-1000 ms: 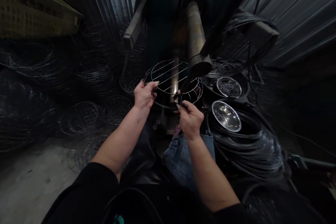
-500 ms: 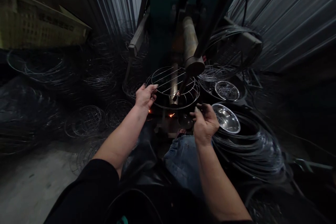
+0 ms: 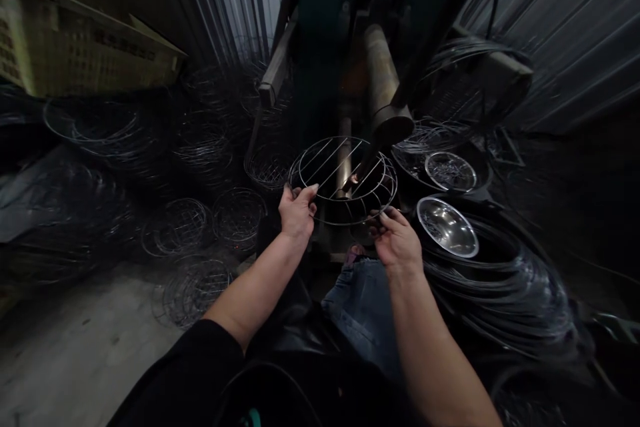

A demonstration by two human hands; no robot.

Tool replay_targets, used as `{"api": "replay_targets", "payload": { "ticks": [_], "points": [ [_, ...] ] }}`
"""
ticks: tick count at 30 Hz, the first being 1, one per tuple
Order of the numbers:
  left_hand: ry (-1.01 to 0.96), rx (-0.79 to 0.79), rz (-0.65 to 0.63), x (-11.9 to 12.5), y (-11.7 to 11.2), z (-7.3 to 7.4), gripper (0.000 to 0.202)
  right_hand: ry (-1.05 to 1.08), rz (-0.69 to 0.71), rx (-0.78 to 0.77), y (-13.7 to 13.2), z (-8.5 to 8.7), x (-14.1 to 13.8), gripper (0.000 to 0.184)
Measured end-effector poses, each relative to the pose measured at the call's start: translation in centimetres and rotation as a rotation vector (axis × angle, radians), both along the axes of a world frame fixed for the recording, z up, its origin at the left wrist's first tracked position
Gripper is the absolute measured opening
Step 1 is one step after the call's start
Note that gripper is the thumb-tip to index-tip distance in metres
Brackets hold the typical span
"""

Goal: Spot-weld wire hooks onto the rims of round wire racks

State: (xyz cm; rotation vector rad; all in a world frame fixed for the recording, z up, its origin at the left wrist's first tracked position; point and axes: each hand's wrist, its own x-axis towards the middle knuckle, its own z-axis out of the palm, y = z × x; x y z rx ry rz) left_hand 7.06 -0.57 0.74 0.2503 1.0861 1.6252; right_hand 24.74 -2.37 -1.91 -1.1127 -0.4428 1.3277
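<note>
A round wire rack [image 3: 334, 171], two rings joined by short wires and crossed by straight bars, is held level around a machine's lower metal post [image 3: 344, 167]. My left hand [image 3: 297, 213] pinches its left rim between thumb and fingers. At the front right of the rim, my right hand [image 3: 397, 237] has its thumb and fingers closed on the wire. Above the rack hangs the machine's thick cylindrical arm [image 3: 383, 73]; a copper-coloured tip [image 3: 354, 179] shows inside the ring, close to the bars.
To the right lie a shiny steel bowl [image 3: 447, 227], a dish of small metal pieces [image 3: 450, 171] and a big wire coil [image 3: 515, 293]. Stacked wire racks [image 3: 177, 227] stand on the left, below a yellow crate [image 3: 100, 53]. A wooden beam [image 3: 277, 67] juts out behind.
My right hand, which was apart from the rack, now grips its front right rim. The sparks below the rack are gone. The whole view has shifted slightly.
</note>
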Motion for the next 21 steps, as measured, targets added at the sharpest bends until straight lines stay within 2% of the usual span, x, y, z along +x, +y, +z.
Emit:
{"api": "replay_targets", "payload": {
  "ticks": [3, 6, 9, 12, 14, 17, 19, 21],
  "points": [
    [0.045, -0.045, -0.006, -1.3, 0.2, -0.3, 0.055, 0.009, -0.028, -0.034, 0.1, -0.1, -0.1, 0.030],
    [0.088, -0.101, -0.037, -3.5, 1.9, -0.2, 0.050, 0.011, -0.032, -0.054, 0.3, 0.1, 0.0, 0.030],
    [0.195, -0.176, -0.166, -5.6, 4.5, -0.1, 0.050, -0.019, -0.019, -0.061, 0.7, 0.4, 0.1, 0.029],
    [0.269, -0.223, -0.283, -6.4, 6.1, -0.3, 0.052, -0.064, -0.007, -0.049, 0.8, 0.7, 0.1, 0.027],
    [0.244, -0.228, -0.320, -6.3, 6.1, -0.5, 0.049, -0.114, 0.006, -0.033, 0.5, 0.8, 0.1, 0.032],
    [0.192, -0.196, -0.309, -5.8, 5.0, -0.3, 0.039, -0.247, -0.004, -0.008, -1.0, 0.6, 1.4, 0.040],
    [0.181, -0.162, -0.283, -5.4, 3.9, 0.1, 0.034, -0.343, -0.064, -0.019, -2.8, 0.1, 3.8, 0.039],
    [0.172, -0.143, -0.280, -5.1, 3.0, 0.6, 0.030, -0.428, -0.177, -0.068, -5.3, -0.5, 7.6, 0.037]
  ]
}}
